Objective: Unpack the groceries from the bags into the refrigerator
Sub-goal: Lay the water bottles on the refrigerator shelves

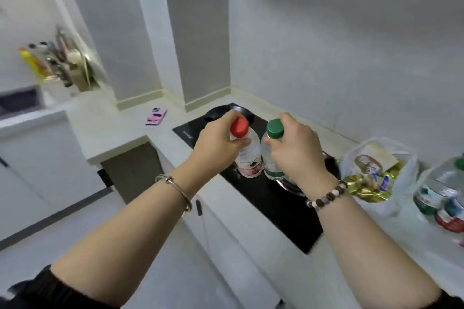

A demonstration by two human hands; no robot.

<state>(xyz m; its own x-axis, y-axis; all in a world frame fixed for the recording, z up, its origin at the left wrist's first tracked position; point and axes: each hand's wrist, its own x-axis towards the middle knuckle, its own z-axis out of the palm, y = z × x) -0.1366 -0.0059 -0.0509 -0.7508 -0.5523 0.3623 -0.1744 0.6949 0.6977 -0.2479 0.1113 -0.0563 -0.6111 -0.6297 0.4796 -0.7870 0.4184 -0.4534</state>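
My left hand (217,143) grips a clear water bottle with a red cap (248,158) just below the cap. My right hand (297,147) grips a second water bottle with a green cap (270,160) the same way. Both bottles hang upright side by side above the black cooktop (271,206). At the right, a white plastic bag (376,173) on the counter holds gold-wrapped packets. Another bag (444,190) at the far right edge holds more bottles with green and red labels. No refrigerator shows in view.
A pink phone (157,116) lies on the white counter (113,133) to the left of the cooktop. Bottles and utensils (55,63) stand in the far left corner beside a sink (20,101). White cabinet doors run below the counter.
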